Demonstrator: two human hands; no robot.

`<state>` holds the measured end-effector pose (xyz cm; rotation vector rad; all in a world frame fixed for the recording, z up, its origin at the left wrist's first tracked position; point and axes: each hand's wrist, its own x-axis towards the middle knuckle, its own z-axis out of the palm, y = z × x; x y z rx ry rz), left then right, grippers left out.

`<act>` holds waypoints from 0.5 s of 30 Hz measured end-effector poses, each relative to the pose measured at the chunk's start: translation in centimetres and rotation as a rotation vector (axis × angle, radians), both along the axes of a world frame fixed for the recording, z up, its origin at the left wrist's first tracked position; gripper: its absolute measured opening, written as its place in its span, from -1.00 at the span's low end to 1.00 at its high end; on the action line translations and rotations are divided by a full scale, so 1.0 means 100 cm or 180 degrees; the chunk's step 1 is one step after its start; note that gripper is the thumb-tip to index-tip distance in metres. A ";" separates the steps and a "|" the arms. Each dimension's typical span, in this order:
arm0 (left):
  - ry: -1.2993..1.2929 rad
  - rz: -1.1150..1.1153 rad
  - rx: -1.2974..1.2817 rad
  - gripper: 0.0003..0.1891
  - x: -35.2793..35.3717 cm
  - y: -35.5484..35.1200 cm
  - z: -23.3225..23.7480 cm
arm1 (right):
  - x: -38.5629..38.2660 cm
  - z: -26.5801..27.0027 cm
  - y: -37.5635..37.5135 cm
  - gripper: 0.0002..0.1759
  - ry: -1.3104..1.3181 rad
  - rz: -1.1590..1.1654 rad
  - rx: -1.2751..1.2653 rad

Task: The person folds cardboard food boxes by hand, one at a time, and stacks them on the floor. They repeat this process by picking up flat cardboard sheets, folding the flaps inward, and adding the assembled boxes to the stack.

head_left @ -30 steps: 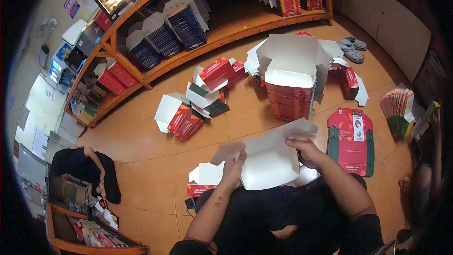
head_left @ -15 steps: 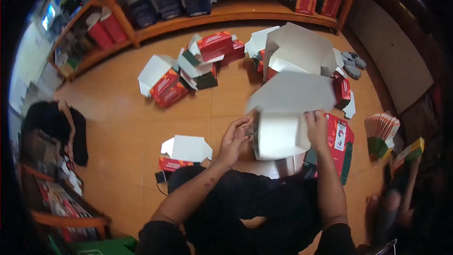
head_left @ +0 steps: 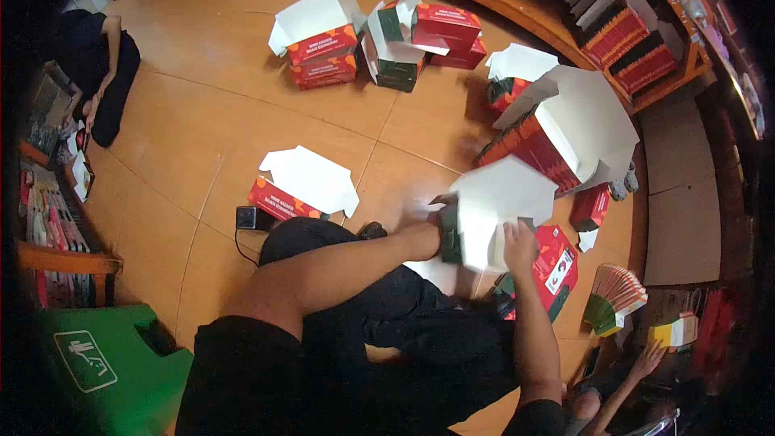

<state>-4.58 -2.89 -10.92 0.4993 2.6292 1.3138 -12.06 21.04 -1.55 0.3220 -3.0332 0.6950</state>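
In front of my lap is a cardboard box (head_left: 483,230), with its white inside facing up, its lid flap raised and a dark green side panel on the left. My left hand (head_left: 421,241) is closed at the box's left side, its fingertips partly hidden. On the right side wall, my right hand (head_left: 521,249) grips the edge with fingers bent over it. Beneath and beside that hand lies a flat red and green carton (head_left: 559,270) on the floor. A finished-looking red box with a white open lid (head_left: 311,178) stands left of my knee.
Several red boxes (head_left: 324,56) stand farther back, near a large open carton (head_left: 593,133) full of red flat pieces. A black adapter (head_left: 247,218) with a cable lies left. At right, another person's hand (head_left: 648,359) touches a yellow-white carton (head_left: 676,331) near fanned cartons (head_left: 613,299). A green stool (head_left: 113,367) stands lower left.
My view has turned, so the surroundings appear shifted. The box has tilted between my hands, now showing its green side; my left hand has gone from loosely curled beside it to closed at its left side.
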 end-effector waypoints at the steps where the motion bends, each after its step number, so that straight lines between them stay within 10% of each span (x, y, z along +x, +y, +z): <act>1: -0.0139 -0.0525 -0.0915 -0.82 -0.003 -0.002 0.009 | -0.008 -0.016 0.008 -0.67 -0.0012 -0.0009 0.0006; 8: 0.0649 -0.0863 -0.0907 -0.85 0.004 -0.009 0.034 | -0.015 -0.043 0.025 -0.47 0.0794 -0.0216 0.0665; 10: 0.0795 -0.0842 -0.0884 -0.86 0.004 -0.009 0.032 | -0.016 -0.046 0.028 -0.37 -0.0372 -0.0446 0.0512; 15: 0.0577 -0.0518 -0.0640 -0.86 0.004 -0.008 0.029 | -0.015 -0.046 0.032 -0.35 -0.0335 -0.0481 0.0250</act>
